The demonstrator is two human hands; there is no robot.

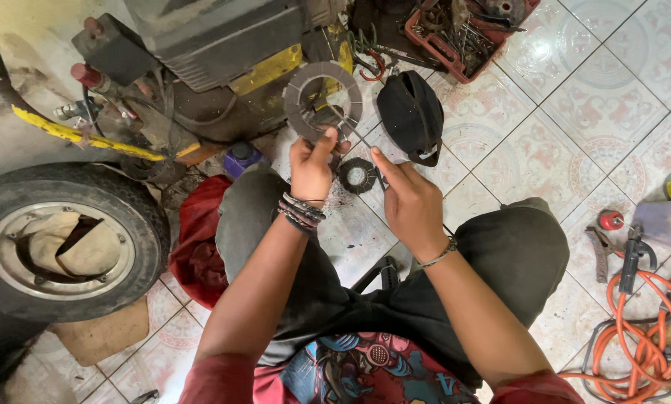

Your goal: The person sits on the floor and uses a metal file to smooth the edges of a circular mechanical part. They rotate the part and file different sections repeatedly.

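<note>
patterned floor tiles (545,150) carry everything. nearest, the right hand (408,196) pinches a thin metal tool (359,138), closed around it. just beside it the left hand (311,166) grips a flat grey ring disc (323,99) by its lower rim. between them on the floor lies a small dark ring (358,175); farther, a black cap (411,112), then a red tray (464,30) at the floor's far edge.

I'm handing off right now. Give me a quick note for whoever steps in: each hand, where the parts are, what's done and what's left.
Left hand: pinching the lower edge of the grey friction ring, held up on edge.
Right hand: gripping a thin metal tool, tip against the ring's inner edge.
Smaller toothed ring lies on the tiled floor between the hands; black cap beside it.
Done: ring lifted and in hand.
Left: cannot tell how far the tool work on the ring has got.
</note>
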